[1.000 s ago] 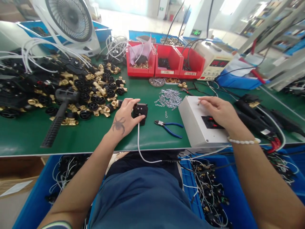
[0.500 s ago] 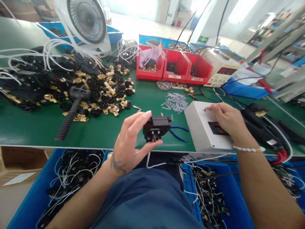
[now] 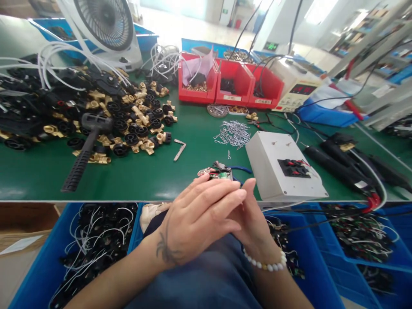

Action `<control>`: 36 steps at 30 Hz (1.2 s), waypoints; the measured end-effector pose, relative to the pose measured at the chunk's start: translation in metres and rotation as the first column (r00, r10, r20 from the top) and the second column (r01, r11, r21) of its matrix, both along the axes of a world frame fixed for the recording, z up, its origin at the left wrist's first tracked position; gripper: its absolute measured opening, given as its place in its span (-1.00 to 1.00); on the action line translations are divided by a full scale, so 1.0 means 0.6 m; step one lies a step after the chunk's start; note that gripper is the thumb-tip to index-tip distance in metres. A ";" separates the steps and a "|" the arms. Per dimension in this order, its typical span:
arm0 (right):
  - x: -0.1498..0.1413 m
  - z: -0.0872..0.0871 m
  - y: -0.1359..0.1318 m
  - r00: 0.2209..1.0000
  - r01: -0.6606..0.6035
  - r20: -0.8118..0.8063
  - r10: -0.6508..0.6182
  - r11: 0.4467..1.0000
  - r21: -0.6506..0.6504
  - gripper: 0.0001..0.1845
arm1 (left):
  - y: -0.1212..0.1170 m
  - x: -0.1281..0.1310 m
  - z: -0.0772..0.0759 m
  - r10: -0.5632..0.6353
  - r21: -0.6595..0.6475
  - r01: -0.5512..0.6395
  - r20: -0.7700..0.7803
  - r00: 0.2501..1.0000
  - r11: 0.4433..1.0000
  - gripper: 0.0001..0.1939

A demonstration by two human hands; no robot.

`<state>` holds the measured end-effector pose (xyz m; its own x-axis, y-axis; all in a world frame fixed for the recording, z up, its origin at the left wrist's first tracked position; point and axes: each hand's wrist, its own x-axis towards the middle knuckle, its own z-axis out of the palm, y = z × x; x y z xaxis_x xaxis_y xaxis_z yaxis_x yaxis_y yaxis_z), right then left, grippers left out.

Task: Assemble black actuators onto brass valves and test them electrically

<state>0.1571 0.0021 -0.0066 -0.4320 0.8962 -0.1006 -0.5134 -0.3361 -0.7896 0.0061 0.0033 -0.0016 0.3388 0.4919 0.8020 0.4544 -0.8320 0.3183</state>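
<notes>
My left hand (image 3: 202, 214) is cupped palm down over a small wired electrical unit (image 3: 222, 175). Only the far end of this unit shows, with red and black wires and a green piece; the fingers hide the rest. Close against it from the right, my right hand (image 3: 254, 223) is curled with its thumb up, its fingers mostly behind the left ones. Just beyond the hands lie pliers with blue handles (image 3: 241, 168), partly covered. To the right stands a grey box (image 3: 267, 159) with a black terminal block (image 3: 294, 168) on its sloping top.
A black mallet (image 3: 86, 150) and a heap of brass fittings (image 3: 141, 116) lie at left. Metal clips (image 3: 236, 134) and a hex key (image 3: 180, 150) are on the green bench (image 3: 196, 124). Red bins (image 3: 233, 96), a fan (image 3: 106, 21) and a power supply (image 3: 292, 92) stand behind.
My right hand has left the grey box and joined my left hand at the unit. My left hand has turned palm down, and the unit's wired side now shows.
</notes>
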 end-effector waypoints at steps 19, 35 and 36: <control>0.003 0.009 -0.022 0.980 0.182 -0.083 -0.181 0.983 0.014 -0.26 | -0.021 -0.010 -0.005 -0.113 -0.322 0.187 0.237 0.965 0.928 -0.32; -0.006 0.013 -0.029 0.950 0.311 -0.007 -0.312 0.945 0.101 -0.35 | -0.038 -0.013 -0.003 0.105 -0.410 0.011 0.259 0.960 0.912 -0.77; -0.006 0.013 -0.029 0.949 0.313 0.001 -0.315 0.944 0.106 -0.34 | -0.038 -0.012 -0.002 0.124 -0.411 -0.009 0.255 0.959 0.911 -0.79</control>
<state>0.1534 -0.0153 0.0010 -0.1263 0.9920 -0.0048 -0.5656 -0.0760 -0.8212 -0.0009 -0.0197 -0.0025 0.0932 0.8051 0.5857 0.3532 -0.5768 0.7366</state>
